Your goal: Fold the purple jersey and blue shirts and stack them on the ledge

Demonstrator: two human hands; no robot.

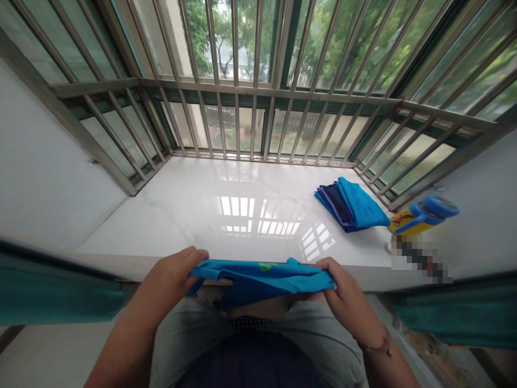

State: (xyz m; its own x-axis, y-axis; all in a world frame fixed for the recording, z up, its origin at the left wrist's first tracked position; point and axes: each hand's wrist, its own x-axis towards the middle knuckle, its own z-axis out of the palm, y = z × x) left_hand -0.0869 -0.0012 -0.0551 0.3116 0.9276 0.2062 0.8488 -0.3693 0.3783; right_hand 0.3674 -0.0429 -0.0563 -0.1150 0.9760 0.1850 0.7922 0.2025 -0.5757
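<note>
A bright blue cloth garment [258, 277] with a small green print is stretched between my two hands, over my lap at the front edge of the white sill. My left hand [180, 272] grips its left end, and my right hand [333, 280] pinches its right end. The middle sags in loose folds. Whether it is a shirt or shorts, I cannot tell. On the sill, ahead and to the right, lies a stack of folded clothes [351, 205] in light blue, navy and purple.
A yellow bottle [412, 218] with a blue lid stands at the sill's right end, beside a blurred-out dark item [424, 258]. Metal bars [266, 91] close off the window behind the white sill [181, 215]. Teal curtains [52, 296] hang at both sides.
</note>
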